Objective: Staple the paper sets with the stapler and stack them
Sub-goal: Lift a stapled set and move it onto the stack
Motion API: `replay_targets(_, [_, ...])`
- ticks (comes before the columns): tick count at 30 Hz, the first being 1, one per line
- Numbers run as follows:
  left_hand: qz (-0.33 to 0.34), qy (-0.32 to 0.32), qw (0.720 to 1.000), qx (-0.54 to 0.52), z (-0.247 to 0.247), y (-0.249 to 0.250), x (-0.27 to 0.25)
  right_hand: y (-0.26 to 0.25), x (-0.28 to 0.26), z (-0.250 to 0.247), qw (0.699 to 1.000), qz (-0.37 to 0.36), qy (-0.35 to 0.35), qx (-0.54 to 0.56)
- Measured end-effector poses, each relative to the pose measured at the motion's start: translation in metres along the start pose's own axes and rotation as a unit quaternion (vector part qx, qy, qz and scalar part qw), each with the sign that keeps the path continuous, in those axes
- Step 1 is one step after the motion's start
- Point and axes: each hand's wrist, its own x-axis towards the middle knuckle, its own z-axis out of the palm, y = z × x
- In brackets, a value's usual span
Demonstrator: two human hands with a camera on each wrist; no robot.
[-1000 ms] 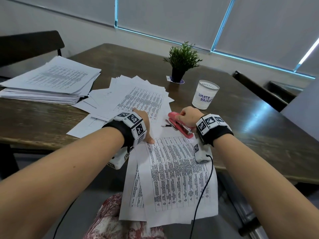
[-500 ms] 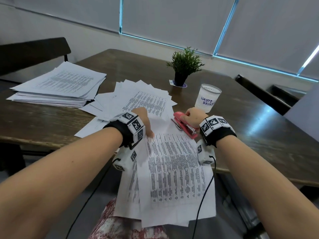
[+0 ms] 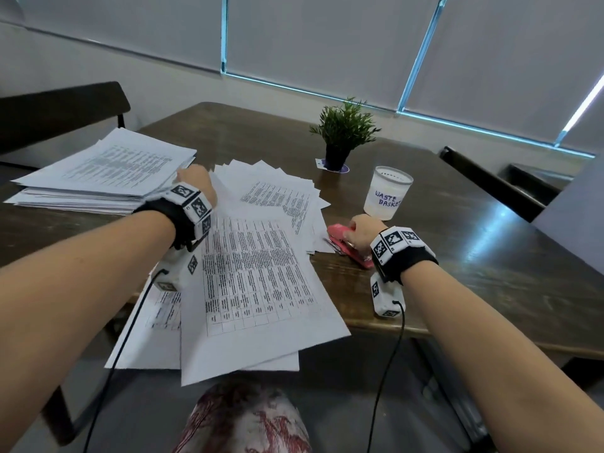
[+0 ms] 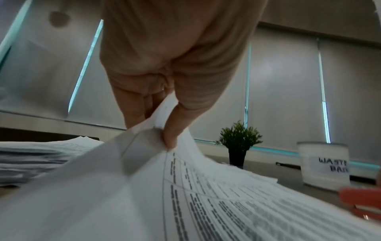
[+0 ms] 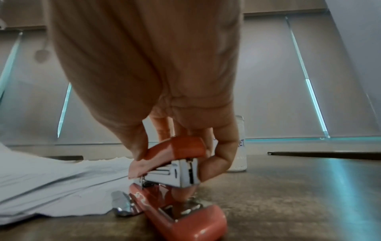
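A printed paper set (image 3: 255,289) hangs over the table's near edge. My left hand (image 3: 196,181) pinches its top corner (image 4: 156,135) between thumb and fingers and lifts it toward the tall stack of paper sets (image 3: 98,171) at the left. A fan of loose sheets (image 3: 277,191) lies in the middle of the table. My right hand (image 3: 361,230) grips the red stapler (image 3: 349,246) on the table to the right of the papers. In the right wrist view the stapler (image 5: 175,187) stands with its top arm raised and nothing between its jaws.
A white cup (image 3: 387,197) labelled "waste basket" stands just behind the stapler. A small potted plant (image 3: 343,135) sits further back. Dark chairs (image 3: 496,184) stand at the right and far left. The wooden table (image 3: 474,273) ends near my lap.
My left hand has carried the paper set's top corner up and left, from beside the stapler toward the stack. My right hand stayed on the stapler, now free of the paper.
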Motion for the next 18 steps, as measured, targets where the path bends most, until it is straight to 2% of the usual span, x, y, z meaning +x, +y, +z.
replay_targets(2, [-0.008, 0.015, 1.000, 0.002, 0.014, 0.001, -0.004, -0.003, 0.001, -0.002, 1.000, -0.002, 0.000, -0.021])
replay_targets(3, [0.003, 0.003, 1.000, 0.000, 0.018, 0.003, -0.009, -0.005, 0.003, -0.003, 0.999, -0.002, -0.002, -0.040])
replay_targets(7, [0.129, -0.118, 0.984, 0.017, 0.026, 0.021, -0.022, -0.015, 0.003, -0.008, 0.993, -0.004, 0.004, -0.119])
replay_targets(9, [0.161, -0.186, 0.969, 0.014, 0.030, 0.034, -0.029, -0.025, 0.001, -0.015, 0.986, -0.034, 0.029, -0.161])
replay_targets(11, [0.170, -0.225, 0.959, 0.021, 0.035, 0.042, -0.034, -0.040, 0.001, -0.018, 0.985, -0.083, 0.040, -0.146])
replay_targets(14, [0.175, -0.223, 0.959, 0.014, 0.043, 0.049, -0.039, -0.057, 0.003, -0.010, 0.989, -0.123, -0.007, -0.080])
replay_targets(18, [0.178, -0.207, 0.962, 0.031, 0.044, 0.051, -0.046, -0.066, 0.004, 0.002, 0.987, -0.123, -0.060, -0.086])
